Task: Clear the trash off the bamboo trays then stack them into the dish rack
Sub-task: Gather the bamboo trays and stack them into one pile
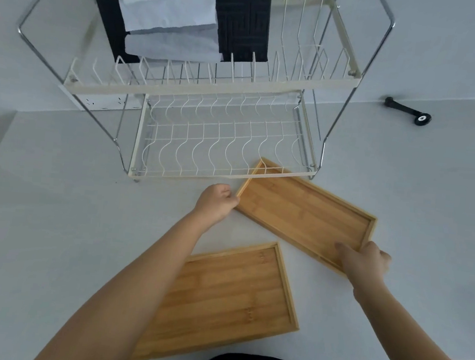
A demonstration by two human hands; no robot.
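Observation:
A long bamboo tray [302, 212] lies slanted on the white counter, its far corner tucked under the front edge of the dish rack's lower shelf [225, 175]. My left hand [218, 202] grips the tray's near-left corner. My right hand [363, 260] grips its near-right corner, fingers over the rim. A second, wider bamboo tray [228, 298] rests flat closer to me, partly hidden by my left forearm. Both trays have nothing lying on them. The two-tier white wire dish rack [209, 96] stands at the back.
Black cloths [245, 26] and white paper towels [170, 16] hang on the rack's upper tier. A black handled tool [408, 112] lies at the far right by the wall. A wall socket [104, 103] sits behind the rack. Floor tiles show at bottom right.

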